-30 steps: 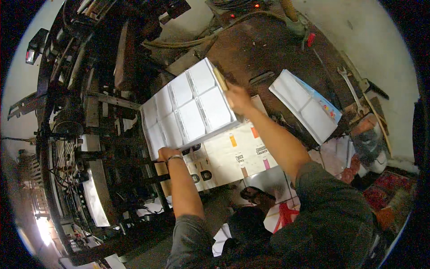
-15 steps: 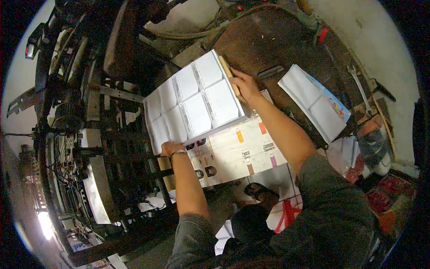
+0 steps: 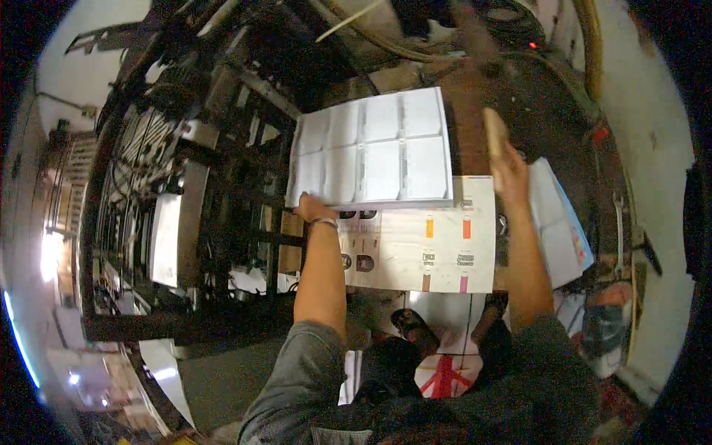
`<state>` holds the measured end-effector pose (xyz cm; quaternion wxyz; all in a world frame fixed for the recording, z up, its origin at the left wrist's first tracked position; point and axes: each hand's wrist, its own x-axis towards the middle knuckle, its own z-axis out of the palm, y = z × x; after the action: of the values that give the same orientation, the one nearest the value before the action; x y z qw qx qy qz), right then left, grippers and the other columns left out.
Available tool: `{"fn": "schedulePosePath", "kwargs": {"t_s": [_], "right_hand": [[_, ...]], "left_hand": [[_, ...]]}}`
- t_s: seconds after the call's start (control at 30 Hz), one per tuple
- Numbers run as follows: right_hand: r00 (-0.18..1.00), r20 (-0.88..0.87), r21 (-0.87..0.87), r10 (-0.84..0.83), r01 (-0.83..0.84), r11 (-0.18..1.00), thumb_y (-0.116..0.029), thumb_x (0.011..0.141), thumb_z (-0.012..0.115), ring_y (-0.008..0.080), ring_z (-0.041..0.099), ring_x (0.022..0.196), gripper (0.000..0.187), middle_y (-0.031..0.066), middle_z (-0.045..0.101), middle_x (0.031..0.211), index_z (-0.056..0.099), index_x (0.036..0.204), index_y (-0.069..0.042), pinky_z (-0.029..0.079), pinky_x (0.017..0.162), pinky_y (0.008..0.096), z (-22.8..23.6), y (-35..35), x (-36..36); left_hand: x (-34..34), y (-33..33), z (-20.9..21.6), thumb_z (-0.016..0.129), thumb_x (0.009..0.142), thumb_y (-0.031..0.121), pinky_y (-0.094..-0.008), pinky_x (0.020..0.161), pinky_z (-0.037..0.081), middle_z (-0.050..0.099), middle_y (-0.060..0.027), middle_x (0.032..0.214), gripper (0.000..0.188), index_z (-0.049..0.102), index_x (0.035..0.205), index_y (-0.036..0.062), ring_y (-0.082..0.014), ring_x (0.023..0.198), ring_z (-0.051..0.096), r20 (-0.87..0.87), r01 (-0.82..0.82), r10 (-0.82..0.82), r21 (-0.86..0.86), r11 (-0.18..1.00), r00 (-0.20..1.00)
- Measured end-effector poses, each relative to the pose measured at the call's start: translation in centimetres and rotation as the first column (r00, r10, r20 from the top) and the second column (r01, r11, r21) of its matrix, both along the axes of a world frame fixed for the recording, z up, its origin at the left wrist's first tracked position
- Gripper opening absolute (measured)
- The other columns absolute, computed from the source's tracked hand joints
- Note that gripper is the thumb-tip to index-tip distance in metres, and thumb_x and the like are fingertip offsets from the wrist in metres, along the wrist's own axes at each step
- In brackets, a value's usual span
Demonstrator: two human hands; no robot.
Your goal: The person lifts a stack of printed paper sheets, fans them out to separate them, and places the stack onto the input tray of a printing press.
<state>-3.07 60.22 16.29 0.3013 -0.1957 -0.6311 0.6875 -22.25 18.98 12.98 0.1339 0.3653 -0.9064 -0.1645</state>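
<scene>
"Sheets point(image 3: 371, 152) lie stacked before you, 2 rows of panels facing up, near edge over the cream printed sheet point(image 3: 400, 252). What could slip?"

"Your left hand point(image 3: 313, 208) is at their near left corner; I cannot tell whether its fingers grip or merely rest. An uneven push there could skew the top layers."

"And the other side?"

"Your right hand point(image 3: 512, 170) has its fingers clamped round a pale block point(image 3: 492, 130), apart from the stack. An angled hit from it could dent an edge or fan the layers. Swing wide and you might knock the folded papers point(image 3: 558, 226) just beside your wrist."
</scene>
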Motion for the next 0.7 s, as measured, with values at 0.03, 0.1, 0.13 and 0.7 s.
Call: {"fn": "schedulePosePath", "kwargs": {"t_s": [0.03,0.1,0.13,0.7], "right_hand": [[0.998,0.035,0.308,-0.055,0.041,0.951,-0.016,0.076,0.059,0.0231,0.051,0.106,0.051,0.0140,0.053,0.119,0.047,0.122,0.003,0.037,0.092,0.0312,1.5,0.7,2.4],[0.983,0.044,0.678,-0.180,0.103,0.728,-0.014,0.079,0.058,0.0291,0.041,0.120,0.047,0.0161,0.047,0.126,0.047,0.123,-0.002,0.030,0.101,0.0362,-0.6,4.5,6.9],[0.949,0.144,0.779,-0.282,0.068,0.623,-0.013,0.078,0.059,0.0306,0.039,0.120,0.049,0.0164,0.045,0.128,0.047,0.124,-0.004,0.029,0.101,0.0377,-0.6,5.8,9.3],[0.908,0.366,-0.006,0.206,-0.219,0.976,-0.032,0.088,0.049,0.0261,0.044,0.117,0.059,0.0227,0.046,0.126,0.036,0.125,0.012,0.029,0.100,0.0297,4.0,-7.9,2.7]], "left_hand": [[1.0,-0.4,0.8,0.067,0.073,0.039,-0.0432,0.097,0.032,0.053,-0.0162,0.114,0.054,0.054,0.112,0.0036,-0.0301,0.111,0.045,-0.241,-0.106,0.134,0.124,0.987,0.961],[2.3,0.5,2.3,0.067,0.073,0.039,-0.0429,0.097,0.031,0.052,-0.0169,0.115,0.055,0.053,0.113,0.0031,-0.0304,0.112,0.044,-0.571,-0.049,0.157,0.199,0.979,0.805],[3.1,0.5,3.2,0.067,0.073,0.039,-0.0427,0.098,0.031,0.052,-0.0172,0.115,0.056,0.053,0.113,0.0029,-0.0305,0.113,0.044,-0.658,0.012,0.098,0.160,0.987,0.747],[7.1,0.7,10.4,0.059,0.074,0.047,-0.0536,0.097,0.025,0.046,-0.0121,0.120,0.049,0.052,0.111,0.0156,-0.0311,0.116,0.040,0.061,0.626,-0.627,-0.185,0.757,0.776]]}}
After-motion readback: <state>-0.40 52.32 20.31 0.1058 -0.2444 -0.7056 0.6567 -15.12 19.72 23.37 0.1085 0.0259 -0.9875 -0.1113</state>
